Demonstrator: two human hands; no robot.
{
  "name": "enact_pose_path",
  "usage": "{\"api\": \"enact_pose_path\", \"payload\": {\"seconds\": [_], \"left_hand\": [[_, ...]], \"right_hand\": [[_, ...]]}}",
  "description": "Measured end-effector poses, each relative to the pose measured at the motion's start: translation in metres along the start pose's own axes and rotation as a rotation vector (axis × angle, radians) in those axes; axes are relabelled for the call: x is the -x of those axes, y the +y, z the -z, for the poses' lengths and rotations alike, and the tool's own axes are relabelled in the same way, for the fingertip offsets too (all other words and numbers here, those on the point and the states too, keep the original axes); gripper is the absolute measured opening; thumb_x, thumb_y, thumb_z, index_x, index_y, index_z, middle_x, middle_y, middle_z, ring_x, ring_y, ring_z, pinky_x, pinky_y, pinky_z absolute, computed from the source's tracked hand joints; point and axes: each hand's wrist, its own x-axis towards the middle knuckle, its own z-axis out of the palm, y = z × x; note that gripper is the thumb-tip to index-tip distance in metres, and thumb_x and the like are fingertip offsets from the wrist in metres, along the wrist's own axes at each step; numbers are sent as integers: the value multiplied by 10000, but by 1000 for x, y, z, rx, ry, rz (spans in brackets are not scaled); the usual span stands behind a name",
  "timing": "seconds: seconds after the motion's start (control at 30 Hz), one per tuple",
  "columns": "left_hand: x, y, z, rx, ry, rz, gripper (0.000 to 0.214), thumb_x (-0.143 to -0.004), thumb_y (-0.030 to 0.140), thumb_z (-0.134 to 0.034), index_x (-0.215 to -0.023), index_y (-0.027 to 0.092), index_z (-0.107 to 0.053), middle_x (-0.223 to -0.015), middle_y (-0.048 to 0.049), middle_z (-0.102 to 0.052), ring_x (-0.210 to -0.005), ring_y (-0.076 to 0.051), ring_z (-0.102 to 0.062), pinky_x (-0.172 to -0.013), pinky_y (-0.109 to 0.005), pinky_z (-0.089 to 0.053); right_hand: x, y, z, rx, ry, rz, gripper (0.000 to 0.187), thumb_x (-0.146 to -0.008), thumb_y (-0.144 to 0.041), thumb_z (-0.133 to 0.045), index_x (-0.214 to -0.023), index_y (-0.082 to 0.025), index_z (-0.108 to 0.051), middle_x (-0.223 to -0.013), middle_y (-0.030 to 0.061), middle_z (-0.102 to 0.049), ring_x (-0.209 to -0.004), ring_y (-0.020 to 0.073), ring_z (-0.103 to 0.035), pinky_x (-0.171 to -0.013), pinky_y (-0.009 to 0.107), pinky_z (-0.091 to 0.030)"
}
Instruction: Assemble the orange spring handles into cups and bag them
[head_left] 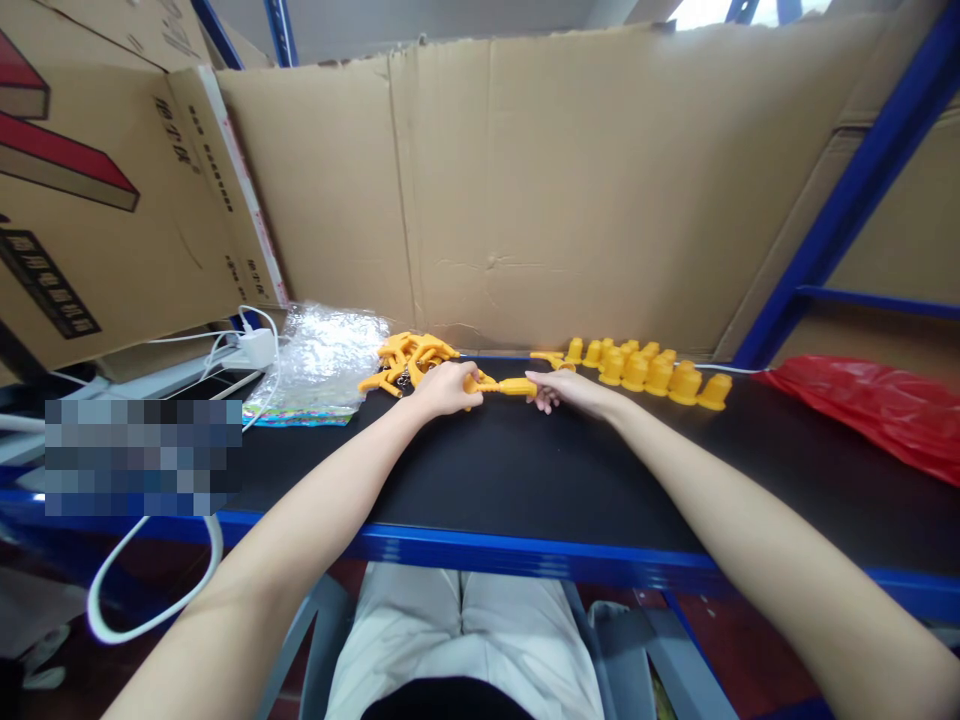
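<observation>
My left hand (444, 388) is closed around one end of a yellow plastic part (501, 385) on the black table top (525, 480). My right hand (564, 388) pinches the other end of the same part. Just behind my left hand lies a pile of yellow hook-shaped pieces (409, 358). A row of several yellow caps (652, 372) stands behind and to the right of my right hand.
A clear plastic bag (322, 360) lies at the left, by a white charger and cable (255, 348). A red plastic bag (877, 405) lies at the right. Cardboard (562, 180) walls the back. The table has a blue front edge (525, 555).
</observation>
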Motion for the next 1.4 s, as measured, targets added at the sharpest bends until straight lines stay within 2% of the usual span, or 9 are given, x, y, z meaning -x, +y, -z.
{"api": "enact_pose_path", "payload": {"seconds": [0.23, 0.5, 0.63, 0.73, 0.87, 0.97, 1.1, 1.23, 1.4], "left_hand": [[-1, -2, -1, -5, -6, 6, 272, -665, 332, -559, -888, 180, -598, -717, -24, -619, -621, -151, -547, -525, -234, -346], [-2, -5, -2, -10, 1, 7, 256, -667, 331, -555, -872, 183, -594, -687, -14, -607, -616, -150, -546, -537, -241, -354], [-2, -7, -2, -9, 4, 2, 246, -664, 332, -557, -855, 180, -589, -677, -13, -602, -610, -147, -540, -535, -241, -349], [-2, -7, -2, -14, 0, 9, 247, -660, 333, -560, -852, 179, -591, -682, -14, -604, -617, -146, -541, -536, -240, -349], [-2, -6, -1, -16, 0, 16, 244, -663, 326, -557, -853, 178, -596, -687, -14, -605, -617, -146, -542, -534, -240, -353], [-1, -5, -1, -14, -4, 15, 254, -667, 331, -559, -865, 176, -599, -691, -16, -608, -620, -146, -547, -542, -240, -363], [-2, -6, -2, -19, -2, 12, 257, -668, 328, -557, -872, 178, -598, -694, -17, -611, -629, -150, -553, -546, -241, -371], [-2, -7, -2, -31, 3, 0, 264, -665, 324, -555, -884, 182, -596, -700, -19, -615, -637, -156, -555, -565, -250, -382], [-2, -8, -2, -30, -2, -5, 246, -667, 322, -550, -866, 184, -592, -710, -20, -615, -624, -151, -550, -561, -250, -380]], "right_hand": [[-2, -1, -1, 31, 5, -25, 596, -783, -650, -394, -661, -119, -634, -541, 51, -569, -481, 93, -500, -459, 241, -311], [1, -3, -1, 72, -6, -13, 612, -797, -650, -357, -790, -109, -644, -632, 70, -616, -500, 95, -501, -490, 240, -330], [9, -10, -4, 55, 7, 25, 477, -725, -510, -587, -1041, -153, -592, -929, 80, -638, -592, 97, -539, -563, 248, -408], [12, -12, -6, -1, -8, 52, 554, -641, -358, -697, -1144, -197, -529, -1059, 67, -604, -648, 94, -552, -646, 263, -442], [10, -8, -3, 25, -37, 57, 407, -697, -409, -639, -1015, -161, -576, -971, 70, -643, -653, 101, -564, -603, 246, -408], [9, -5, 0, 69, -54, 64, 388, -741, -469, -583, -962, -150, -600, -958, 83, -657, -671, 110, -576, -577, 240, -386], [9, -4, 1, 44, -49, 40, 432, -729, -449, -606, -1048, -158, -587, -973, 81, -648, -679, 112, -580, -608, 251, -414], [8, -4, -3, -97, -49, 46, 597, -655, -322, -691, -1205, -196, -496, -992, 57, -610, -745, 114, -576, -703, 271, -467], [7, -4, -5, -134, -47, 71, 510, -637, -282, -696, -1119, -186, -558, -958, 52, -596, -781, 124, -562, -722, 278, -486]]}}
